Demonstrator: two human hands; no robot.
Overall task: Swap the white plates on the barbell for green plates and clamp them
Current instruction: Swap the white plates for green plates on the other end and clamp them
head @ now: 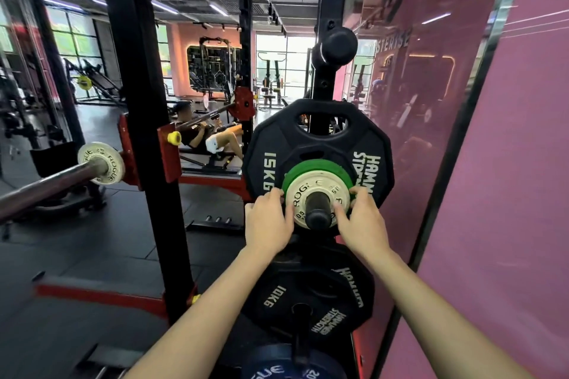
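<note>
— Head view, centre right of the frame?
— White plate point(318, 198) on a black storage peg point(318, 209), with a green plate point(308, 170) right behind it and a black 15 kg plate point(318, 148) behind both.
— Hands?
— Both on that small stack. Left hand point(268, 221) at the left edge, fingers curled over the rim where white meets green, thumb lying across the white face. Right hand point(363, 218) at the right edge, fingers hooked over the rim, thumb pressed on the white face near the peg.
— Pinching which plate, exactly?
— Hard to tell: fingertips hidden behind the rims, so either the white one alone or both together. Clamped on the white plate at least, from two sides.
— Spread or tight?
— Tight, fingers bent, nothing loose.
— Left of the frame?
— Barbell point(52, 183) slanting in from the lower left edge, a second white plate point(103, 163) on its sleeve, sitting against the red rack hook point(129, 157). Well apart from both hands.
— Below the hands?
— Black 10 kg plate point(311, 301) on a lower peg, then a blue plate point(286, 369) at the bottom edge.
— Elsewhere?
— Black rack upright point(138, 101) between barbell and stored plates, pink wall point(508, 194) along the right side, a person on a bench point(209, 138) in the middle distance.
</note>
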